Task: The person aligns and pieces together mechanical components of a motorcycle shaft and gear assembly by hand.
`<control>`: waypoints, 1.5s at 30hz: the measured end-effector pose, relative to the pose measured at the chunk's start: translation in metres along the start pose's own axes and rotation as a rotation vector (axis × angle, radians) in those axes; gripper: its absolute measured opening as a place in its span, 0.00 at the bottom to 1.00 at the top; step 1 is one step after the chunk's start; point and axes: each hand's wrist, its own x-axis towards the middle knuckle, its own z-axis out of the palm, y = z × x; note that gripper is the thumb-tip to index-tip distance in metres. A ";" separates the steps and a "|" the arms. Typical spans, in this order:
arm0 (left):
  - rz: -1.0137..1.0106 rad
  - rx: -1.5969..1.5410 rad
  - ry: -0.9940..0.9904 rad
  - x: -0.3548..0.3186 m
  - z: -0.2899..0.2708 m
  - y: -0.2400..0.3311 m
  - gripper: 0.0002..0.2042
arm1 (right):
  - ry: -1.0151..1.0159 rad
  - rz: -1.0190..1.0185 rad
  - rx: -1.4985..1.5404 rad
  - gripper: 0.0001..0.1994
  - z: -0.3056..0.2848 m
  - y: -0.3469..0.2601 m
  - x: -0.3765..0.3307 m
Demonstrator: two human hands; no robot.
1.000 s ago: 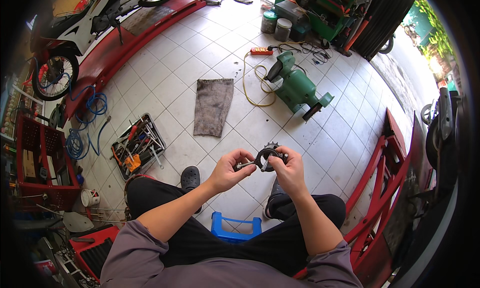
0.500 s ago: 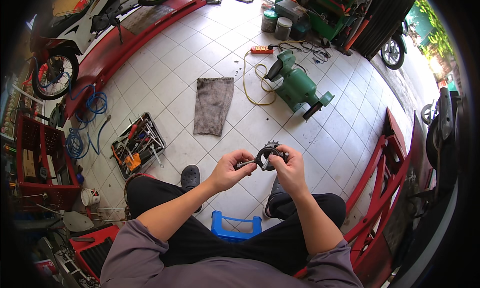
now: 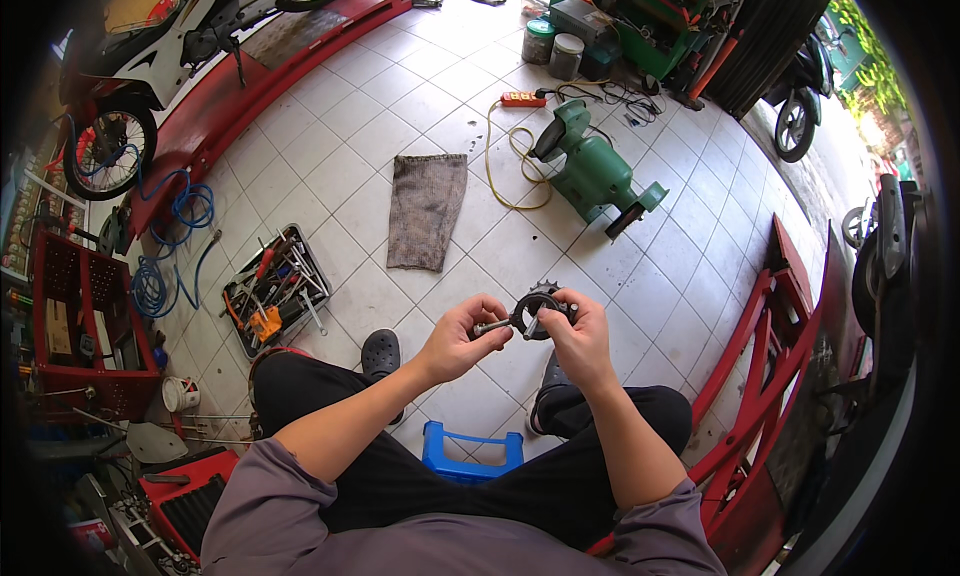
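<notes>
My left hand (image 3: 462,338) is closed around a short silver metal rod (image 3: 489,328), its tip reaching to the near edge of a dark toothed ring. That ring, which looks like a small sprocket (image 3: 520,310), is pinched between the thumb and fingers of my right hand (image 3: 582,340). A second silver piece (image 3: 530,329), pin-like, shows by the right thumb across the ring's opening. Whether it is joined to the ring I cannot tell. Both hands are in front of my knees, above the tiled floor.
A brown rag (image 3: 427,213) lies ahead, with a green bench grinder (image 3: 600,171) to its right. At left are a tray of tools (image 3: 318,286) and a blue hose (image 3: 150,284). A blue plastic stool (image 3: 470,469) shows between my legs. Red lift frames (image 3: 757,376) stand at right.
My hands and the toothed ring are almost still. Outside at the upper right, a motorbike has come farther into view.
</notes>
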 end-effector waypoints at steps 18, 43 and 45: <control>-0.018 -0.016 0.016 0.000 0.001 0.000 0.08 | -0.004 0.003 -0.007 0.06 0.001 -0.001 0.000; 0.024 -0.009 -0.002 0.000 0.004 0.003 0.07 | -0.012 -0.007 -0.027 0.07 0.001 -0.001 0.000; 0.024 -0.015 -0.038 0.001 -0.001 -0.002 0.07 | -0.010 -0.005 -0.027 0.07 0.001 -0.003 0.000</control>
